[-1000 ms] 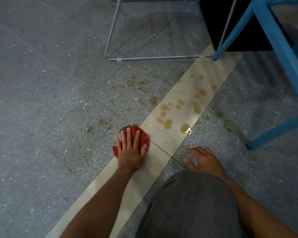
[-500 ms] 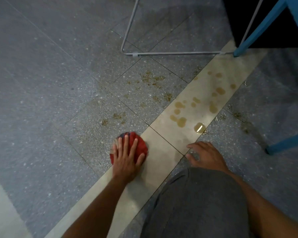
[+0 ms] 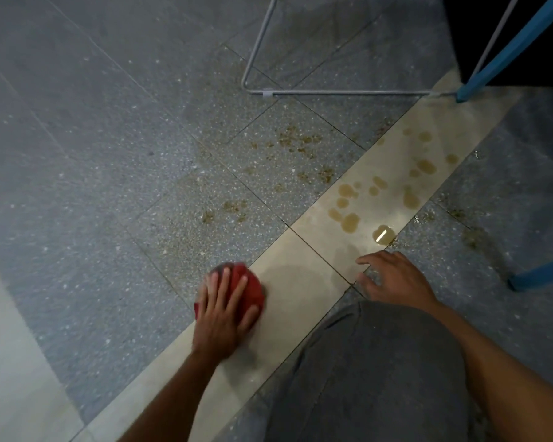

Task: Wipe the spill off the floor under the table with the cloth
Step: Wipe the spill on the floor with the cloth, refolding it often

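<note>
A bunched red cloth (image 3: 250,287) lies on the floor at the edge of the beige tile strip (image 3: 304,260). My left hand (image 3: 222,309) presses flat on the cloth with fingers spread over it. Brown spill drops (image 3: 348,218) dot the beige strip ahead and to the right, and smaller brown specks (image 3: 296,140) spread over the grey tiles. My right hand (image 3: 393,277) rests on the floor with fingers apart, just short of the nearest puddle (image 3: 383,235), and holds nothing.
A blue table leg (image 3: 505,49) stands at the top right, with another blue foot (image 3: 540,275) at the right. A grey wire frame (image 3: 332,91) rests on the floor beyond the spill. My grey-trousered knee (image 3: 374,371) fills the bottom centre.
My left hand has drawn the cloth back toward me and to the left, away from the drops. The view has shifted left, and my right hand stays planted on the floor.
</note>
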A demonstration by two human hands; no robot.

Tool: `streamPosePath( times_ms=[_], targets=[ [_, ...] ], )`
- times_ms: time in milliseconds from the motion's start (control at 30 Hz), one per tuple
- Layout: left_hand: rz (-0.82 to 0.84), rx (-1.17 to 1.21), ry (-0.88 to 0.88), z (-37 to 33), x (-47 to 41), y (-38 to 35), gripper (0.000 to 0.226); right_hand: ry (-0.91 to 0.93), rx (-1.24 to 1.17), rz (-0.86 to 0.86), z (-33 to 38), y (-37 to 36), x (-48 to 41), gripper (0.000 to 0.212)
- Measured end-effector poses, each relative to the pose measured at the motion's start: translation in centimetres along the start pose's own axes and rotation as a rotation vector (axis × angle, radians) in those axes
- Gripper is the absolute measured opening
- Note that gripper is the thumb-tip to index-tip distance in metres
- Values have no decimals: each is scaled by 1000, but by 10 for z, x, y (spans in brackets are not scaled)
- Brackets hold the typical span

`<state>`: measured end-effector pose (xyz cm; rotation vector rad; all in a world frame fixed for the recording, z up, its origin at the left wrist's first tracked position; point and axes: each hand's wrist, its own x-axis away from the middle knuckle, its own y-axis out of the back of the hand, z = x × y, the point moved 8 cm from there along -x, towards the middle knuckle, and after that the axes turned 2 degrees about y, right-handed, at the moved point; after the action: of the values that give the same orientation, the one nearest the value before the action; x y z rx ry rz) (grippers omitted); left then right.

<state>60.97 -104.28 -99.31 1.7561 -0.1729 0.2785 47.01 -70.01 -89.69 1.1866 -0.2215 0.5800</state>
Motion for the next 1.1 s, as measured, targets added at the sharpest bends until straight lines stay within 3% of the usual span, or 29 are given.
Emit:
streamPosePath(
  times_ms=[100,167,300,400,467,567,667,733,833,933,1033,1100],
  targets=[
    [-52,27,222,-19,-63,8,77,47,13,-12,15,0,-6,45],
    [-75,39,222,-53,-82,9,76,79,21,-31,25,0,-10,39],
    [-34,24,-182,-113,-36,-5,73,114,42,-54,37,5,-16,37],
    [30,-26,-340,-76,20,-12,72,122,52,-90,42,14,-22,36],
    [22,5,-240,-16,25,-3,73,128,61,-115,46,20,-26,35],
    [-9,1,64,72,-24,17,78,128,57,-133,48,25,-30,33],
    [-22,79,333,83,-101,38,88,111,44,-128,46,20,-27,34],
    [6,149,414,59,-138,44,93,115,42,-114,49,14,-23,34],
    [4,124,276,5,-157,37,90,115,57,-109,52,11,-20,35],
    [24,18,-102,-47,-102,13,77,83,54,-95,41,10,-11,36],
    [52,-35,-350,-21,-37,10,75,68,19,-102,32,11,-6,37],
    [48,-51,-296,29,-41,24,76,64,16,-103,29,13,-5,37]
  ],
)
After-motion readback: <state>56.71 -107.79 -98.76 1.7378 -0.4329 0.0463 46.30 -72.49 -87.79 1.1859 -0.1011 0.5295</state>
